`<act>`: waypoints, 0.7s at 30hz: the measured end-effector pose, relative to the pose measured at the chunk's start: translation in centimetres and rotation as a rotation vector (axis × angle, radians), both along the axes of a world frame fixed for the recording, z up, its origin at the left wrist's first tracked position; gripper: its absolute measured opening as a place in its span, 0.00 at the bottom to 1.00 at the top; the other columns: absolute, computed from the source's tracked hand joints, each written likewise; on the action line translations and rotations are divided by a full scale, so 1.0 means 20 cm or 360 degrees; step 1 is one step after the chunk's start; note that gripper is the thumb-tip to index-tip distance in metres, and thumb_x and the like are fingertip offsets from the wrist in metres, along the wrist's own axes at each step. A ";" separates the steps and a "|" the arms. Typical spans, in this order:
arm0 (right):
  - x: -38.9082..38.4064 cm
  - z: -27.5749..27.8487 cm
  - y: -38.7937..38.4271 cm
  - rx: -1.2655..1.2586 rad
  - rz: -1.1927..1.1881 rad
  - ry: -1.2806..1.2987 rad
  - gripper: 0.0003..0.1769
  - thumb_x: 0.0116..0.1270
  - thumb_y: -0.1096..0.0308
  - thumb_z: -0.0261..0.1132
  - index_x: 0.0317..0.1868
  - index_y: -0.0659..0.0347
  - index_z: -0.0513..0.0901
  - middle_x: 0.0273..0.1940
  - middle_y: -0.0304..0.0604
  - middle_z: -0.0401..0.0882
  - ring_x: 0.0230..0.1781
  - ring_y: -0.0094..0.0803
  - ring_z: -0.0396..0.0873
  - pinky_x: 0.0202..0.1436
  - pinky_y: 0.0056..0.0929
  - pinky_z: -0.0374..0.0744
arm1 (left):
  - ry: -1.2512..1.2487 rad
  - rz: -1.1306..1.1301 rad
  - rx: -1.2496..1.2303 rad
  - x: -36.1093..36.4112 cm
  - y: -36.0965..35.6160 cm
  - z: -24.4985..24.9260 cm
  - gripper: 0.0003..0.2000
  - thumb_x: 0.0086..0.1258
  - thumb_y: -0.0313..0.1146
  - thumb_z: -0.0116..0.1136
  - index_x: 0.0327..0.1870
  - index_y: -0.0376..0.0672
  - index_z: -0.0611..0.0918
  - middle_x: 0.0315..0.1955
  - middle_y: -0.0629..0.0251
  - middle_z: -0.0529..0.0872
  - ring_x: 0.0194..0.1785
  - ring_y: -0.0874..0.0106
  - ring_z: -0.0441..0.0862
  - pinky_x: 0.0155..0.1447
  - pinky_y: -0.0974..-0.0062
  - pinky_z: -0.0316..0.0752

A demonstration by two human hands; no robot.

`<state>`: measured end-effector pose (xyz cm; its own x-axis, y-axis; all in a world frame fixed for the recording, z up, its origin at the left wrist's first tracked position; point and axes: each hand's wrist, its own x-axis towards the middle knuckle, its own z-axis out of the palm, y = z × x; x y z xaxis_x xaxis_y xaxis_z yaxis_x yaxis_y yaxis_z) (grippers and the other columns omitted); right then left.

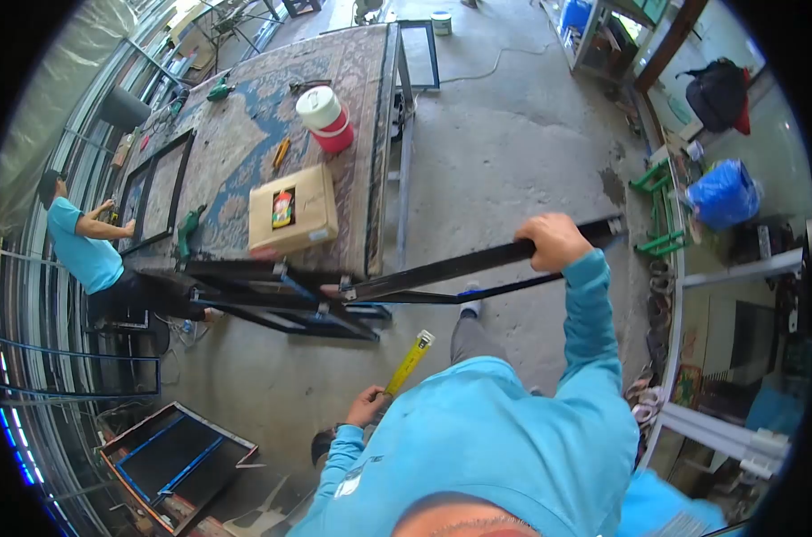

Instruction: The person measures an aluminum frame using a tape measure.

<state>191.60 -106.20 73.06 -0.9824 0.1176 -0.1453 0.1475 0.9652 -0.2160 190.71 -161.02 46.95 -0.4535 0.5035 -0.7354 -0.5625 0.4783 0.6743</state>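
Observation:
My right hand [554, 242] is wrapped over the top of a long dark metal bar [460, 266], close to its right end. The bar runs left to a dark metal frame [325, 309] beside the table's near end. Low in front of my body, my left hand [366, 405] is closed on a tape measure, its yellow blade [409, 362] sticking out up and to the right. The blade's tip is apart from the frame. The tape's case is mostly hidden by my fingers.
A carpet-covered table [352, 67] holds a cardboard box [321, 210], a red-and-white jug [327, 119], a green drill [189, 231] and a dark frame [160, 192]. A co-worker [82, 242] stands at left. More frames [178, 456] lie lower left; a green metal stand [661, 210] is at right.

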 end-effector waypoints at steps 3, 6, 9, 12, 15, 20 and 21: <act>0.01 -0.02 0.43 -0.0038 -0.0160 0.0003 0.18 0.44 0.72 0.64 0.40 0.55 0.87 0.39 0.46 0.85 0.46 0.46 0.81 0.50 0.42 0.79 | 0.0264 -0.0230 0.0021 -0.19 0.43 -0.07 0.12 0.68 0.40 0.63 0.47 0.46 0.81 0.31 0.72 0.84 0.31 0.81 0.79 0.31 0.80 0.76; 0.05 -0.01 0.78 -0.0033 -0.0357 -0.0023 0.20 0.44 0.71 0.66 0.42 0.56 0.85 0.40 0.45 0.83 0.46 0.47 0.80 0.50 0.43 0.78 | 0.0012 -0.0334 0.0011 -0.60 1.09 0.20 0.12 0.68 0.40 0.63 0.47 0.46 0.82 0.31 0.71 0.84 0.32 0.79 0.81 0.30 0.79 0.77; 0.10 0.02 1.09 -0.0065 -0.0530 -0.0002 0.20 0.45 0.71 0.66 0.43 0.55 0.85 0.39 0.46 0.81 0.44 0.49 0.79 0.48 0.44 0.78 | 0.0091 -0.0339 0.0220 -0.86 1.54 0.13 0.11 0.69 0.39 0.62 0.46 0.45 0.82 0.30 0.71 0.84 0.33 0.79 0.81 0.32 0.77 0.77; 0.14 0.07 1.36 -0.0208 -0.0771 0.0054 0.23 0.43 0.71 0.70 0.46 0.57 0.83 0.40 0.48 0.82 0.45 0.50 0.79 0.48 0.43 0.78 | 0.0052 -0.0273 0.0364 -1.16 1.99 0.15 0.08 0.71 0.36 0.60 0.44 0.44 0.81 0.32 0.73 0.84 0.35 0.81 0.80 0.40 0.79 0.75; 0.16 0.03 1.66 -0.0229 -0.0956 0.0094 0.28 0.41 0.69 0.74 0.47 0.59 0.82 0.41 0.50 0.81 0.46 0.52 0.79 0.49 0.43 0.77 | 0.0015 -0.0150 0.0305 -1.46 2.42 0.09 0.08 0.71 0.39 0.60 0.43 0.47 0.81 0.30 0.76 0.81 0.33 0.82 0.77 0.40 0.81 0.73; 0.01 0.01 2.17 -0.0389 -0.1317 0.0002 0.29 0.41 0.70 0.75 0.49 0.64 0.82 0.41 0.54 0.83 0.43 0.52 0.81 0.49 0.39 0.78 | -0.0282 0.0222 0.0377 -2.02 3.14 -0.11 0.06 0.74 0.38 0.55 0.40 0.48 0.79 0.31 0.71 0.82 0.31 0.77 0.80 0.36 0.77 0.75; -0.03 -0.02 2.29 -0.0387 -0.1411 -0.0059 0.28 0.41 0.71 0.74 0.48 0.66 0.82 0.41 0.55 0.84 0.43 0.51 0.82 0.49 0.38 0.78 | -0.0303 0.0302 0.0366 -2.13 3.29 -0.17 0.08 0.73 0.40 0.54 0.40 0.48 0.79 0.30 0.70 0.82 0.30 0.76 0.80 0.36 0.75 0.76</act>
<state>191.04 -60.31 72.74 -0.5415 0.7874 -0.2944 0.8227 0.4244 -0.3783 148.19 -95.30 43.54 -0.4207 0.5857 -0.6928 -0.7528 0.2008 0.6268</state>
